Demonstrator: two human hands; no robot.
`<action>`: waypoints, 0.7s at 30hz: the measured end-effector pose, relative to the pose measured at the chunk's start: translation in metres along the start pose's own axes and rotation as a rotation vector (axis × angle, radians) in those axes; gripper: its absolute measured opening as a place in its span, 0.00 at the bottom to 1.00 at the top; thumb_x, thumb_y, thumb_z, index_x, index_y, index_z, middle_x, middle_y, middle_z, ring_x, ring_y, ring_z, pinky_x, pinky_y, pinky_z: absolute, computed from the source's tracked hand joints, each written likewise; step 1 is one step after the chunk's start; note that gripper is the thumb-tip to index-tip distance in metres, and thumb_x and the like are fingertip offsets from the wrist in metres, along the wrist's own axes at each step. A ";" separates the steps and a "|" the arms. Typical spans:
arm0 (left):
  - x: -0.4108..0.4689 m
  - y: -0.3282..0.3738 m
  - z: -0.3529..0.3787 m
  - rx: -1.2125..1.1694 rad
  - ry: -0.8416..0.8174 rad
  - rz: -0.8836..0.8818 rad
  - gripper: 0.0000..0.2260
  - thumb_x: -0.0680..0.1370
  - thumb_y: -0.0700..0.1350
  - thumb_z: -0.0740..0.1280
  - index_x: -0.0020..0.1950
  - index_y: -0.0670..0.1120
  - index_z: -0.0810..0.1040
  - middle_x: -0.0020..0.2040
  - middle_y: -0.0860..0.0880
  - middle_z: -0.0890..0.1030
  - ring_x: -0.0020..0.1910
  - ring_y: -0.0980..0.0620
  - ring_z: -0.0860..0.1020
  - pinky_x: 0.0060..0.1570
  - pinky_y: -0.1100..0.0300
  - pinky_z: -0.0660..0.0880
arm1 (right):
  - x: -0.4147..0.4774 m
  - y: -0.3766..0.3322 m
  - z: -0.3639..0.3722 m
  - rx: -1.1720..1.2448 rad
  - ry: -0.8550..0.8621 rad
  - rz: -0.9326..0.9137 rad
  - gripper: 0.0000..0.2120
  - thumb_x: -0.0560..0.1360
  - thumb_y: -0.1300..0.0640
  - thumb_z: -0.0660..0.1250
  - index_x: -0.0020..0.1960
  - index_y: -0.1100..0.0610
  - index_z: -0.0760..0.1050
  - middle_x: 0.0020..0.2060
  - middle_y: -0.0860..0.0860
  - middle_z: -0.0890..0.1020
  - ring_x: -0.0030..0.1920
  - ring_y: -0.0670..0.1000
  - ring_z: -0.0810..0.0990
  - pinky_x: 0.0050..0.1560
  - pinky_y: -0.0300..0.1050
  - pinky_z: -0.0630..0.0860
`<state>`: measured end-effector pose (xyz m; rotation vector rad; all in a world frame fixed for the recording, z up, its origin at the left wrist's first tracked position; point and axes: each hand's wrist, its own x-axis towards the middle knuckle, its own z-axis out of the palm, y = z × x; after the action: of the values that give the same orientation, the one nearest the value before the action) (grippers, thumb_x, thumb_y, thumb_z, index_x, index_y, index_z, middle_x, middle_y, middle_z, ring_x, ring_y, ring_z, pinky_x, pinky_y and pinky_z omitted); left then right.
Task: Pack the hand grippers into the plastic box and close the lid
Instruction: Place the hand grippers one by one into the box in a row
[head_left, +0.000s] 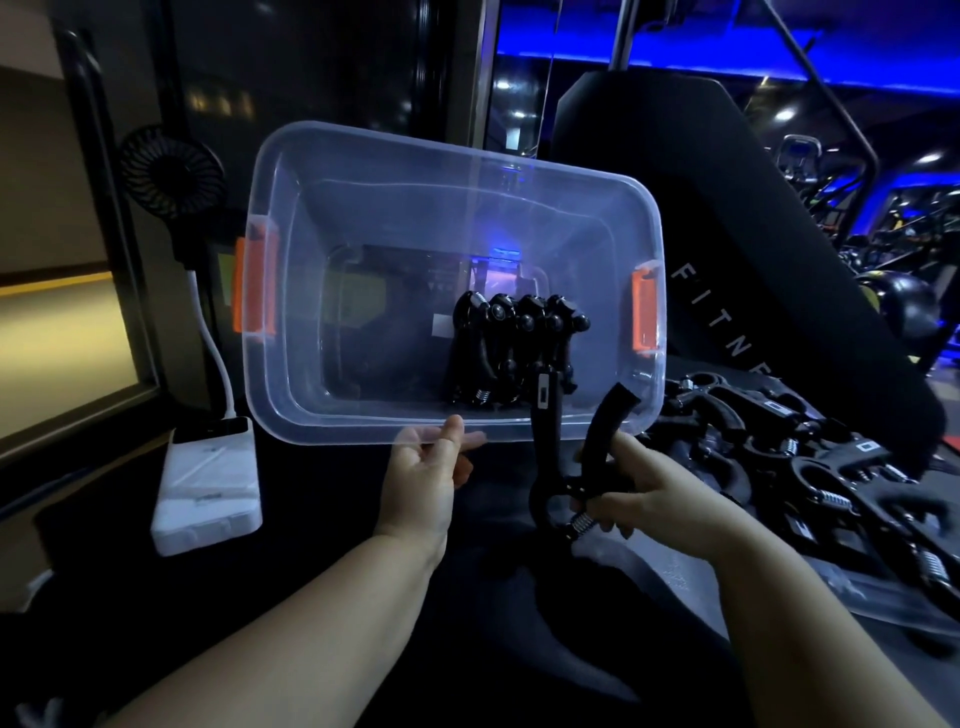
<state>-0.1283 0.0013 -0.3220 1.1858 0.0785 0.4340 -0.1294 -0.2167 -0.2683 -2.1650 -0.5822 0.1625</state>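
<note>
The left hand (428, 470) sits just below the middle of the frame, its fingers curled round the near rim of the plastic box (332, 434) and holding it tipped so that the open top faces the camera. To its right, the right hand (652, 488) is clamped on 1 black hand gripper (563, 470), fingers wrapped around it near the metal spring. The gripper's 2 handles point up, and the left handle's tip overlaps the box's near rim.

The box is clear, fills the centre of the frame, and has no lid on it. It carries 2 orange latches (253, 286), 1 on each short side. Inside, toward its lower right, a packed row (514, 348) of black grippers stands side by side.

At the right edge lies a loose pile (841, 467) of more grippers, with a clear plastic panel (883, 603) beneath it; whether that is the lid I cannot tell. At upper left stands a small black fan (171, 171), and below it a white power bank (208, 493).
</note>
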 end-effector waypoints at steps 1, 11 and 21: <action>0.000 -0.001 0.000 0.003 -0.004 -0.001 0.08 0.78 0.51 0.64 0.48 0.47 0.71 0.42 0.52 0.85 0.35 0.57 0.75 0.42 0.61 0.73 | 0.000 -0.002 0.000 0.063 0.007 -0.013 0.19 0.73 0.68 0.68 0.56 0.48 0.72 0.44 0.54 0.82 0.37 0.50 0.79 0.36 0.40 0.74; 0.002 -0.003 -0.003 -0.075 -0.021 -0.026 0.15 0.81 0.57 0.54 0.48 0.47 0.72 0.44 0.47 0.85 0.35 0.58 0.78 0.39 0.63 0.73 | 0.031 -0.046 0.000 0.314 0.291 -0.121 0.13 0.73 0.72 0.62 0.56 0.60 0.71 0.28 0.50 0.75 0.25 0.45 0.70 0.24 0.34 0.65; 0.004 -0.001 0.003 -0.198 0.112 -0.076 0.09 0.79 0.51 0.62 0.42 0.48 0.73 0.31 0.49 0.79 0.29 0.54 0.73 0.34 0.60 0.70 | 0.131 -0.079 0.039 -0.304 0.320 0.044 0.11 0.71 0.60 0.65 0.51 0.59 0.66 0.37 0.56 0.77 0.36 0.56 0.76 0.30 0.43 0.68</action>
<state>-0.1232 0.0000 -0.3205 0.9603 0.1734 0.4306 -0.0536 -0.0870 -0.2190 -2.4309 -0.3932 -0.2622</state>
